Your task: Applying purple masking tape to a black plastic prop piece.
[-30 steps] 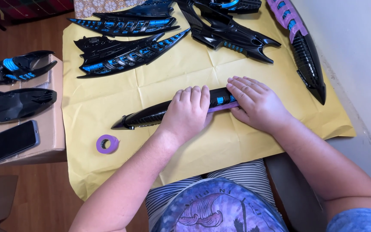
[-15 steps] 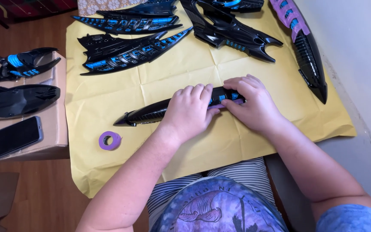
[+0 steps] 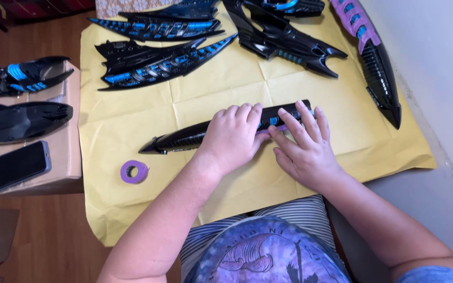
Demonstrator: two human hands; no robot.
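long black part (image 3: 184,139) lies under left hand (image 3: 232,139) and right hand (image 3: 302,149), both pressed flat, gripping nothing.

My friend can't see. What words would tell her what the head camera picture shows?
Two bare hands, left hand and right hand, press on a long black pointed piece with blue marks, lying on yellow paper. A purple tape roll sits nearby.
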